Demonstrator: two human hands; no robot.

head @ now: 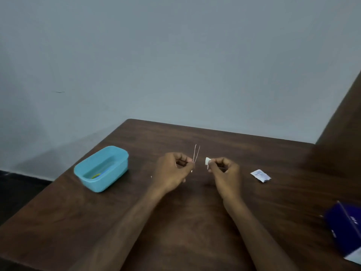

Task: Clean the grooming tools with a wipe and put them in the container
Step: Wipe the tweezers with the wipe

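On the dark brown wooden counter (185,222) we see a light blue rectangular plastic container (101,169) off to our left, with something yellow and blue lying at its bottom, too small to make out. To our right lies a small white torn sachet (260,175), and at the right edge a dark blue cardboard box (345,229), partly cut off from view. Nothing stands between our hands and the container. Our left hand (172,171) pinches a thin metal pair of tweezers (196,153) at its lower end, fingers curled, the two prongs pointing up and away from us. Our right hand (224,172) pinches a small white folded wipe (207,162) between fingertips, just beside the tweezers but apart from them. Both hands hang above the counter's middle, well right of the container.
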